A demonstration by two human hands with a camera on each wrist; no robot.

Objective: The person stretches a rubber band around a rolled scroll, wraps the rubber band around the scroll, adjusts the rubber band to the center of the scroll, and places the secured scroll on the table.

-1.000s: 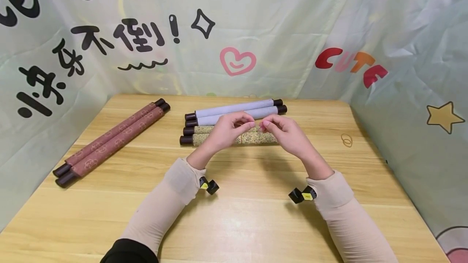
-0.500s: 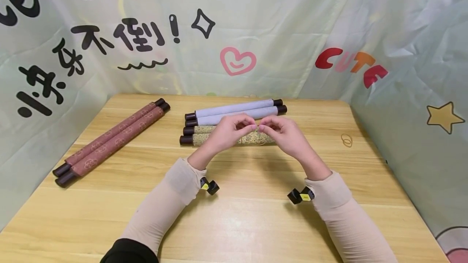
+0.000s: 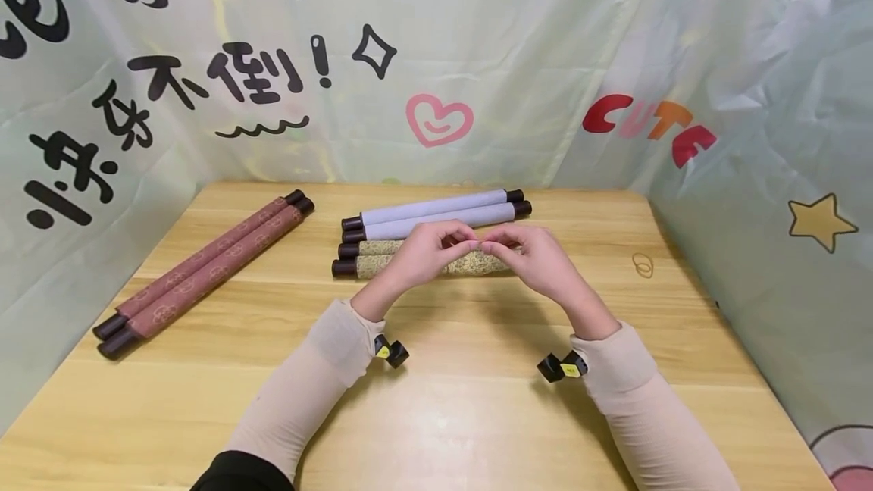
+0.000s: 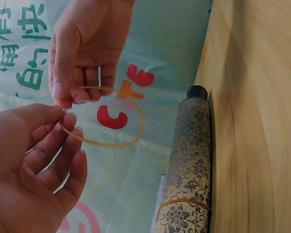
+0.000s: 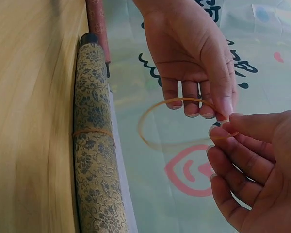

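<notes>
Gap narrowed | our left hand (image 3: 431, 252) and right hand (image 3: 535, 256) pinch one rubber band (image 4: 111, 145) (slack) | clear of the yellow scroll (image 5: 93, 107)

head: bright | glare on tabletop (image 3: 443, 419) | soft shadows | wrists: dimmer, perhaps slightly blurred

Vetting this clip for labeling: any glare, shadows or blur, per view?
Head: bright glare on the table, soft shadows around it; left wrist: dimmer, shadow streak on the table; right wrist: lower side of the rubber band faint and soft, print on the patterned roll readable.
</notes>
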